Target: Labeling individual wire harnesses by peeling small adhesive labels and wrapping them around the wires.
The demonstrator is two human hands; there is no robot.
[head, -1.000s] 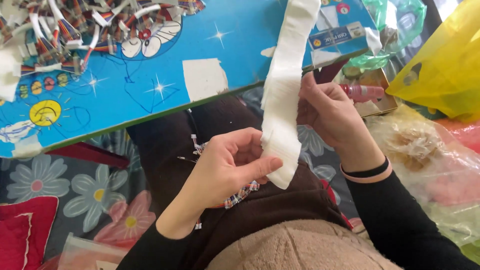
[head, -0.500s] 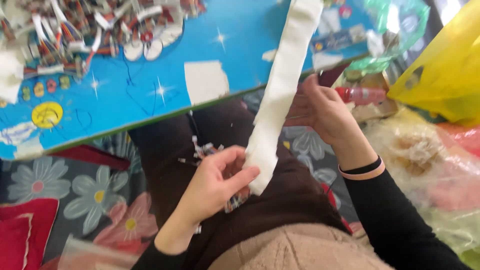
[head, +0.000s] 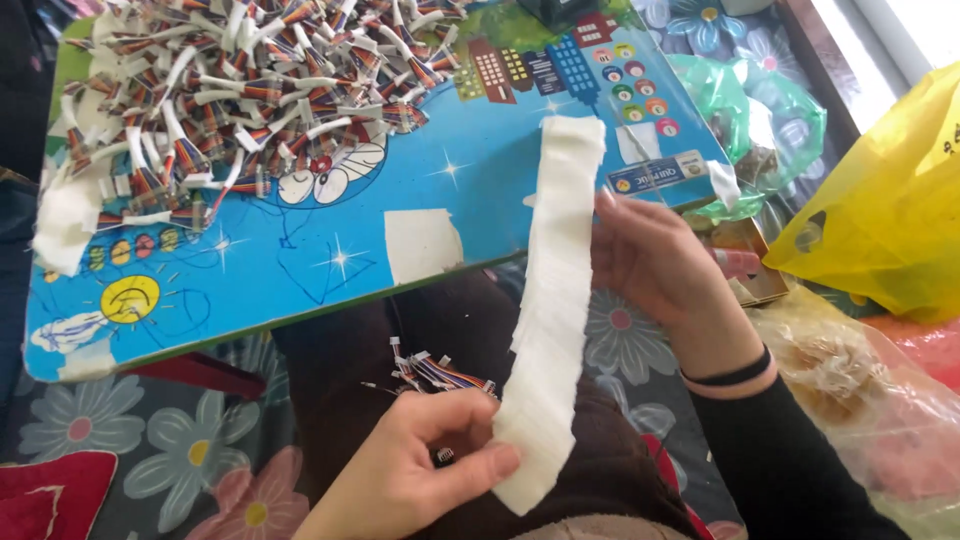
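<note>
A long white strip of layered paper-like material (head: 553,290) stretches from my lap up over the edge of a small blue cartoon-printed table (head: 330,250). My left hand (head: 415,480) pinches its lower end between thumb and fingers. My right hand (head: 660,265) holds the strip's upper half from the right side, fingers flat against it. A small bundle of coloured wire pieces with connectors (head: 435,372) lies on my dark-clothed lap just above my left hand.
A big heap of short multicoloured ribbon-cable pieces (head: 230,90) covers the table's far left. White tape patches (head: 422,243) sit on the tabletop. A yellow plastic bag (head: 890,210), a green bag (head: 770,120) and a clear bag (head: 860,390) lie at the right. Floral fabric covers the floor.
The view has tilted so more of the table shows. My left hand slid lower along the strip, which now hangs straighter; my right hand stays on its upper part.
</note>
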